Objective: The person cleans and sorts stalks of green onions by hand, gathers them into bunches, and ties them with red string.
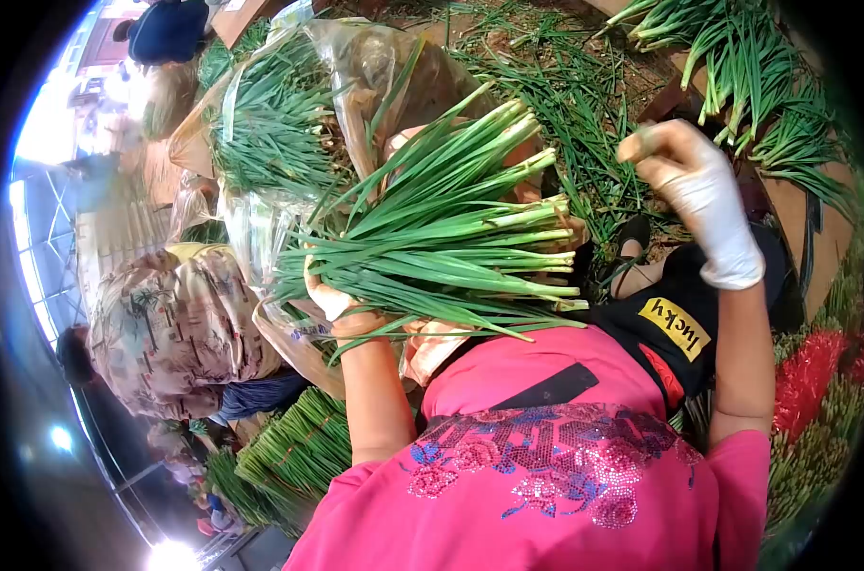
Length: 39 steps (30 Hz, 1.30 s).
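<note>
A loose bunch of garlic chives (422, 238) lies across my lap, pale stem ends to the right and flat green leaves to the left. My left hand (325, 290), in a white glove, is under the leafy side and grips it; the leaves hide most of its fingers. To the right of the stem ends, my right hand (694, 195) is raised, apart from the bunch. It wears a white glove that leaves the fingertips bare. Its fingers are curled together, and anything between them is too small to make out.
Clear plastic bags (370, 81) and more chives (275, 128) stand beyond the bunch. Loose leaves (584, 124) litter the ground. Chive bunches (746, 76) lie at upper right, a tied green bundle (304, 443) at lower left. A person in a patterned top (180, 328) is close on the left.
</note>
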### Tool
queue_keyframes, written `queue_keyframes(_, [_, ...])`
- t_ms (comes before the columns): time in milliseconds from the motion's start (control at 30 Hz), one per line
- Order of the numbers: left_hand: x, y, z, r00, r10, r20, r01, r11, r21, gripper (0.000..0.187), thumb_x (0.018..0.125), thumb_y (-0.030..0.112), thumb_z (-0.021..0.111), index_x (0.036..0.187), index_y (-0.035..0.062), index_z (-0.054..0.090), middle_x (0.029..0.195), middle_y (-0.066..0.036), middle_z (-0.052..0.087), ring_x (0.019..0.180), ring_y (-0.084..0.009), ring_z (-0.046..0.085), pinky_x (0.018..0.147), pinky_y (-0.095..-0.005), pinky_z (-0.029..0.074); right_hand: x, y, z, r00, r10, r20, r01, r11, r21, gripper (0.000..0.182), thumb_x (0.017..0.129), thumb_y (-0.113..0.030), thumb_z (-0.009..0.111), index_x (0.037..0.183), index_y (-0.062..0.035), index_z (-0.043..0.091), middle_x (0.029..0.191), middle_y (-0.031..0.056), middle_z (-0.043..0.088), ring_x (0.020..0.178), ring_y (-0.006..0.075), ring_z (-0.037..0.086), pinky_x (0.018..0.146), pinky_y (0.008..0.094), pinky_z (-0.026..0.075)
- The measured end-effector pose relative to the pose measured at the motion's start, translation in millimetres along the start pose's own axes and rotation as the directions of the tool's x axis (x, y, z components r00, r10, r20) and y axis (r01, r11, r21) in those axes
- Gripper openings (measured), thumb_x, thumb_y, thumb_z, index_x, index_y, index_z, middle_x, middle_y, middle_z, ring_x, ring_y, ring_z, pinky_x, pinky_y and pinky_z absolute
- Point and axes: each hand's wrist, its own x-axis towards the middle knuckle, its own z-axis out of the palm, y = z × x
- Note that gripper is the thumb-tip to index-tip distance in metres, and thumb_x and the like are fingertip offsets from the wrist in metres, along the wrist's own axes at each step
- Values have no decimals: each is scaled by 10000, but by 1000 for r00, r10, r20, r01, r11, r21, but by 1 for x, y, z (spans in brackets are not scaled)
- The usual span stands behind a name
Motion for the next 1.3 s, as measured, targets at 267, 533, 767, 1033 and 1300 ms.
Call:
queue_keyframes(267, [-17, 12, 40, 999, -9, 45, 12, 997, -71, 344, 783, 278, 591, 1106, 165, 619, 1079, -90, 620, 979, -302, 572, 864, -521, 455, 23, 15, 111, 842, -35, 538, 323, 832, -452, 225, 726, -217, 666, 869, -47, 630, 782, 106, 608, 759, 276, 598, 684, 353, 468])
queue_keyframes(533, [-24, 19, 53, 995, -11, 103, 16, 999, -42, 351, 793, 300, 576, 1103, 135, 592, 1011, -92, 634, 908, -282, 597, 815, -484, 486, 39, -31, 99, 801, 119, 587, -328, 907, 264, 263, 855, -254, 576, 915, 3, 577, 752, 0, 570, 634, 62, 486, 563, 202, 395])
queue_keyframes(767, [-18, 14, 53, 993, 110, 29, -110, 994, -11, 379, 802, 244, 567, 1164, 135, 553, 1052, -124, 622, 905, -311, 598, 821, -494, 489, 17, -21, 17, 982, 149, 116, -127, 977, -173, 158, 860, -151, 552, 948, -22, 568, 756, 24, 572, 636, 68, 500, 571, 205, 402])
queue_keyframes(1033, [-13, 18, 52, 997, 28, 67, -29, 1000, 3, 357, 783, 245, 590, 1118, 120, 592, 1055, -128, 621, 932, -313, 588, 838, -499, 479, 0, 51, 51, 783, 520, 341, -419, 847, -329, 261, 817, -266, 608, 864, -9, 604, 674, 53, 584, 602, 127, 525, 572, 281, 431])
queue_keyframes(1300, [-4, 15, 24, 999, 32, 15, -31, 999, -22, 325, 784, 246, 583, 1075, 105, 622, 1066, -112, 624, 952, -310, 577, 877, -482, 456, 8, 11, -45, 975, 166, 150, -216, 872, 439, 236, 772, -109, 603, 1003, -76, 632, 807, 5, 608, 629, 85, 538, 548, 212, 423])
